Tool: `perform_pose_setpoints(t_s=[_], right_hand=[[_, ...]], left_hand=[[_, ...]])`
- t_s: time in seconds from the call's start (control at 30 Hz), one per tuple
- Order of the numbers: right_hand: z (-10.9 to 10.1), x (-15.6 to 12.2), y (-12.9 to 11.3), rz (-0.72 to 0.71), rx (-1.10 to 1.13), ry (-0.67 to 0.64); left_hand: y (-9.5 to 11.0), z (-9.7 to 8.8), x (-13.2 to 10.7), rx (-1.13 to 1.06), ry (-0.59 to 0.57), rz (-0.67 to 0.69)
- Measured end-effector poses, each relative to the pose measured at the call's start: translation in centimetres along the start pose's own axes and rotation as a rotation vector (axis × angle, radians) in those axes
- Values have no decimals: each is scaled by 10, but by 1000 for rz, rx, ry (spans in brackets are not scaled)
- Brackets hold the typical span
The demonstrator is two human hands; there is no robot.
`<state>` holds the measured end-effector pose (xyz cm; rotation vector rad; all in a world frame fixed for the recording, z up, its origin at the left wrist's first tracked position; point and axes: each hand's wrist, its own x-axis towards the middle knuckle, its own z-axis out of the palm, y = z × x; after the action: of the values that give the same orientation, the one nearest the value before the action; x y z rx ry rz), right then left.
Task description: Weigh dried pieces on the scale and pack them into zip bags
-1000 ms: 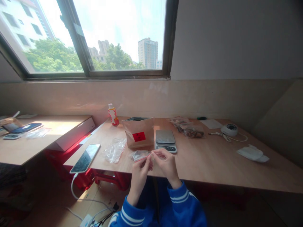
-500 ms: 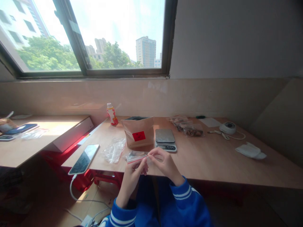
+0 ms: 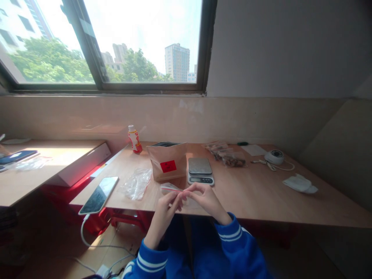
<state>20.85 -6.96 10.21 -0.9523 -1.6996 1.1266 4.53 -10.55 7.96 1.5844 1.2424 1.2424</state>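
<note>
My left hand (image 3: 167, 209) and my right hand (image 3: 205, 199) meet at the table's front edge, fingertips pinched close together. Between them is a clear zip bag (image 3: 167, 187) with a red strip along its top; both hands grip it along that strip. Fingers hide much of the bag, and I cannot tell whether it holds anything. Just beyond it stands a brown paper pouch (image 3: 157, 174) with a red label, its top gaping. Right of the pouch lies a small kitchen scale (image 3: 200, 166) with a bare metal plate and a display. More clear plastic bags (image 3: 136, 185) lie to the left.
Several filled zip bags (image 3: 232, 158) lie behind the scale. Farther right are a white dome camera (image 3: 274, 157) with its cable and a crumpled white tissue (image 3: 300, 183). A phone (image 3: 99, 195) on a cable overhangs the left edge; a drink bottle (image 3: 134, 140) stands at the back.
My hands have come closer together along the bag's red strip, the left one shifting slightly right. The whole view has moved a little to the right.
</note>
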Motion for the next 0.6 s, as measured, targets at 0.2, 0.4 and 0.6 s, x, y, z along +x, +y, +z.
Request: perform_pose_setpoints(t_s=[0.2,0.4,0.6], right_hand=[[3,1,3,-111,-205,56],[-14,21,6,-90,-236,508],[-31,39,-16,-140,-107,406]], left_hand=[[10,-1,-3,98,-50,43],[14,1,-14,156,-189,20],[-18,-2,-4,-186,-58,-16]])
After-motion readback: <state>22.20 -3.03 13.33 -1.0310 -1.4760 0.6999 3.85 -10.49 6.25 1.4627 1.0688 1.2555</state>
